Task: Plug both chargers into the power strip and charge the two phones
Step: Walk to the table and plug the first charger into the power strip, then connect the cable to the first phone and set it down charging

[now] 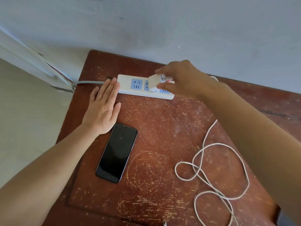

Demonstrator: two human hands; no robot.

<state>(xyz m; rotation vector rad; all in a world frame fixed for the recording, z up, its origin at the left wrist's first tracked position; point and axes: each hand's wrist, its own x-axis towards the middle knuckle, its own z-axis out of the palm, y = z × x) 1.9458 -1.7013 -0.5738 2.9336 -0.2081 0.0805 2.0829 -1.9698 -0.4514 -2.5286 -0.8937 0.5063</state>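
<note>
1. Your surface [162, 136] is a worn, reddish-brown wooden top, scratched pale all over, with a faint ring mark near its middle. Its far edge runs against a plain grey-white wall [179, 22].
2. At 10 o'clock, a pale floor [24, 119] shows beside the surface, and a white conduit [32, 57] runs down the wall slantwise toward the corner.
3. The power strip [125, 88] lies at 12 o'clock near the wall, white with blue socket faces. Its grey cord [88, 82] leaves the left end and bends toward the conduit's foot.
4. Your left hand [102, 108] lies flat and open, fingers together, palm down on the surface. Its fingertips touch the left end of the strip; it grips nothing.
5. Your right hand [180, 79] is closed around a white charger [154, 84], pinched between thumb and fingers over the strip's middle socket. You cannot tell from here whether the prongs are seated.
6. A white cable [216, 168] lies in loose loops at 4 o'clock and trails off toward the near edge. One strand runs up under your right forearm, so its end is hidden.
7. A black phone [116, 153] lies face up, screen dark, at 7 o'clock, just beside your left wrist and well apart from the cable.
8. Only one phone and one charger show in this view.
</note>
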